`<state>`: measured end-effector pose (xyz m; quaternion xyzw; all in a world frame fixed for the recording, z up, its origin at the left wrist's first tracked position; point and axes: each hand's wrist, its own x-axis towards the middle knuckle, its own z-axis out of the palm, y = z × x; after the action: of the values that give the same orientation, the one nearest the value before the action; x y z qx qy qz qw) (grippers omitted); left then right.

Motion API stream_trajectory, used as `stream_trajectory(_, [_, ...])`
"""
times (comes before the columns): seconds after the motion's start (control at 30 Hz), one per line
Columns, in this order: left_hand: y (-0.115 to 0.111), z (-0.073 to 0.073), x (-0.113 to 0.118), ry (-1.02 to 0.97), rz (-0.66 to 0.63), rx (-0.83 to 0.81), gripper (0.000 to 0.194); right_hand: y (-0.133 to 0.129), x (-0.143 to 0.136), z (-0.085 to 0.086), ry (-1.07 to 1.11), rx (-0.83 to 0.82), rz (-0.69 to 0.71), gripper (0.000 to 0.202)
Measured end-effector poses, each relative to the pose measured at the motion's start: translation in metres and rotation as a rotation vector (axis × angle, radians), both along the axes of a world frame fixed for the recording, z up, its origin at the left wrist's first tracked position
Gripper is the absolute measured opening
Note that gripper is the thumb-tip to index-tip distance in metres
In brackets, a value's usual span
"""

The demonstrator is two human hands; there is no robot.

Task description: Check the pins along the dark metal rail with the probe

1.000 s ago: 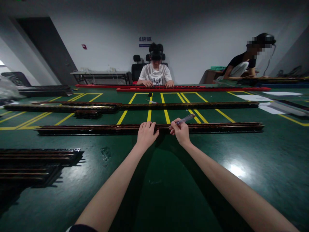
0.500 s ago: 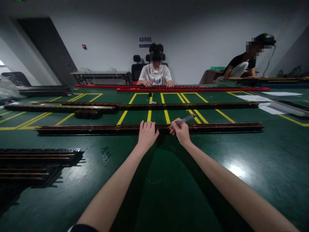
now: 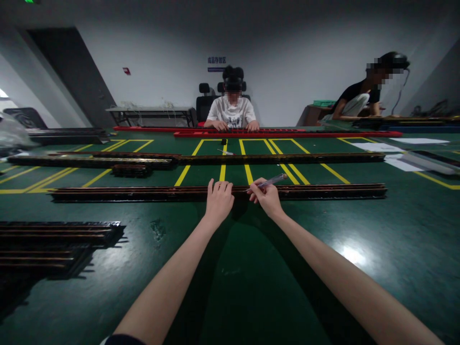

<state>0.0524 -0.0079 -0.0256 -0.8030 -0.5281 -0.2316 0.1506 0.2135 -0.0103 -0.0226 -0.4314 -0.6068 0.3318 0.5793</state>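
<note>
A long black strip [image 3: 125, 192] with copper-coloured lines along it lies crosswise on the green table in front of me. My left hand [image 3: 220, 199] is laid over its middle, fingers across the top and thumb at the right, holding it. Just to the right, my right hand [image 3: 266, 197] grips a slim screwdriver [image 3: 273, 180] with a clear handle. Its handle slants up to the right, and its thin tip points down left at the strip. My fingers partly cover the contact spot, so I cannot tell if the tip touches.
More black strips [image 3: 53, 235] lie stacked at the near left. Another long row of strips [image 3: 280, 158] runs behind, with a short bundle [image 3: 131, 170] beside it. Across the table a person [image 3: 232, 112] sits at red rails [image 3: 287, 134]; another person [image 3: 355, 100] works at the right near paper sheets [image 3: 406, 162].
The long black strip has shifted a little to the left. My right hand with the screwdriver has moved slightly left and the handle sits lower; my left hand has hardly moved.
</note>
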Motion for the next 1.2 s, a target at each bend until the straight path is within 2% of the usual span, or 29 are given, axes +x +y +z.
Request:
stream_trajectory(0.23, [-0.0017,0.0031,-0.0012,-0.003,-0.031,-0.006,0.043,0.0001,-0.0001,-0.0003,-0.02,-0.007,-0.001,0.022])
stream_trajectory(0.5, [0.0045,-0.0026,-0.0047,-0.049,-0.072,-0.047,0.048,0.0009,-0.0006,-0.0023,-0.009,0.01,-0.025,0.024])
stream_trajectory(0.73, [0.005,0.0005,-0.0073,-0.076,-0.1,-0.139,0.042,-0.0031,-0.0001,0.0011,0.026,0.027,-0.089,0.027])
stream_trajectory(1.2, [0.0045,-0.0008,-0.0055,-0.072,-0.095,-0.111,0.038,-0.0032,0.0003,0.0013,-0.019,0.012,-0.057,0.027])
